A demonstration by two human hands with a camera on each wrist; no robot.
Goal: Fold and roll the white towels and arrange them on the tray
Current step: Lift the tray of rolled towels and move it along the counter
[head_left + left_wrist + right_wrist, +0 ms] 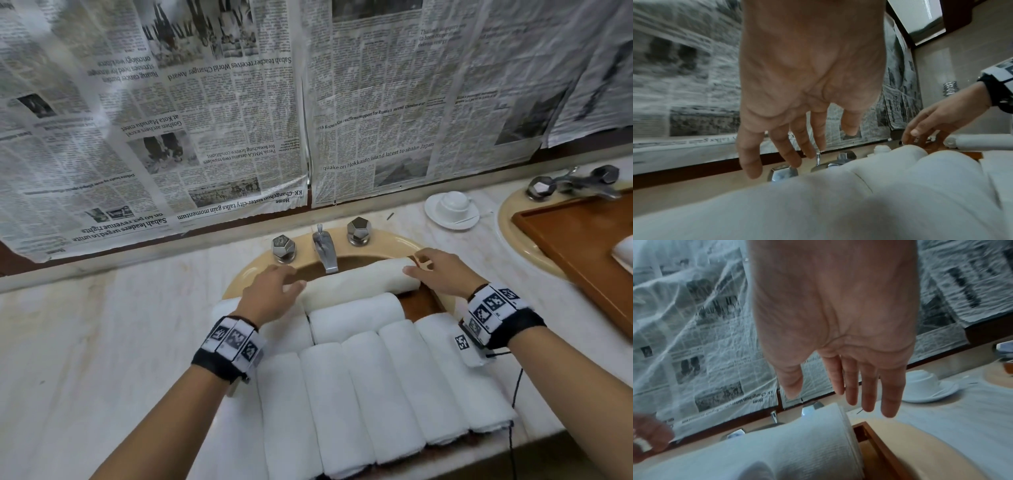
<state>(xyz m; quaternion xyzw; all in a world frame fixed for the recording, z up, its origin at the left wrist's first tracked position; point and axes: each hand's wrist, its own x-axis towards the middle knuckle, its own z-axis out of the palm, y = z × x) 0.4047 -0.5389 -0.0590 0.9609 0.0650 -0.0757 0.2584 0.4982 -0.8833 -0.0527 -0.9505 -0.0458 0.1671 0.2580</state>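
Observation:
Several rolled white towels [359,394] lie side by side on a wooden tray [416,301] set over the sink. One more roll [356,317] lies crosswise behind them. The farthest roll [359,279] lies crosswise just in front of the faucet. My left hand [270,294] is at its left end and my right hand [438,270] at its right end. In the wrist views the left hand [797,97] and the right hand [838,337] have straight, spread fingers just above the towel [797,443]. Neither hand grips anything. The tray's corner [869,434] shows beside the roll's end.
A chrome faucet [325,250] with two knobs stands right behind the far roll. A white cup on a saucer [452,209] sits on the marble counter at the back right. A second wooden tray [575,246] rests over the right sink. Newspaper covers the wall behind.

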